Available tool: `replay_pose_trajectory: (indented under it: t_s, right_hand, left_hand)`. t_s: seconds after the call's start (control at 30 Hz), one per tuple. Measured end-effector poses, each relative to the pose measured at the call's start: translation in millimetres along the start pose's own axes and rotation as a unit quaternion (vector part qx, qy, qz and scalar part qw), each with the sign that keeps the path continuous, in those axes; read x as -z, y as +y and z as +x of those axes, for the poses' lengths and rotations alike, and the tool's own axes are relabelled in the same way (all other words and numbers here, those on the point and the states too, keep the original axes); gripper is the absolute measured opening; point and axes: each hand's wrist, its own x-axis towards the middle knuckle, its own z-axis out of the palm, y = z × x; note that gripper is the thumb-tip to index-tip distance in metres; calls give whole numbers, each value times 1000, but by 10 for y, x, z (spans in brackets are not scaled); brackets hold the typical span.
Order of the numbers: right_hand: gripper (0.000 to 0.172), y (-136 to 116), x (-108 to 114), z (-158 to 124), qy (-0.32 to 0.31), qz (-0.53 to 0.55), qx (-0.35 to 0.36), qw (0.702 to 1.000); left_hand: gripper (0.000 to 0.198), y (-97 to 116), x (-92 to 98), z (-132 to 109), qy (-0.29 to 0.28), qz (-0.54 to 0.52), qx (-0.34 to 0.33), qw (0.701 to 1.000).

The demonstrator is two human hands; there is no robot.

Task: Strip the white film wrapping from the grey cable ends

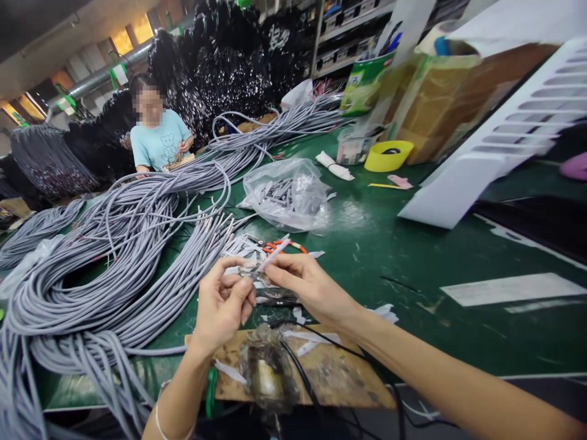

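Observation:
My right hand [305,278] pinches a thin whitish strip [277,252] between thumb and fingers, and it slants up to the right. Close beside it, my left hand [227,299] has its fingers curled in a pinch near the strip's lower end. What the left fingertips hold is too small to make out. Just behind the hands lies a tool with orange handles [298,246], partly hidden, among white scraps [241,245]. Below them, a tape-wrapped metal device [268,376] sits on a stained wooden board [348,382], with black cords running from it.
Bundles of grey cable [105,263] cover the left side of the green table [380,269]. A clear plastic bag [293,192] of small grey parts lies ahead. To the right are a yellow tape ring [389,156], a cardboard box [433,104] and a white slotted rack [495,140]. A co-worker [160,137] sits across.

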Motion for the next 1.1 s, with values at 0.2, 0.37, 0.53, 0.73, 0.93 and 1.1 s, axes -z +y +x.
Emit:
replay_pose_trajectory:
  t_s: [0.2,0.37,0.53,0.73,0.93,1.1]
  right_hand:
    - [45,-59,52,-6,26,-7,49,998]
    - [44,-87,71,-22,27,-55,64,996]
    - [44,-122,131,-12,37,-51,77,995]
    - [42,-220,446,92,233,71,151,958]
    - [45,-133,50,35,142,-72,76,984]
    - [29,-182,-170,86,20,-108,38,993]
  left_hand:
    - [25,-34,0,-10,-7,50,-17,999]
    - [25,-39,-11,-17,-25,93,-9,995]
    - [21,-48,23,-18,-55,104,-4,993]
    - [38,-56,62,33,-56,8,-5,998]
    - [43,-35,85,30,-31,-63,3,997]
    - [44,-27,80,18,-23,-55,-4,998]
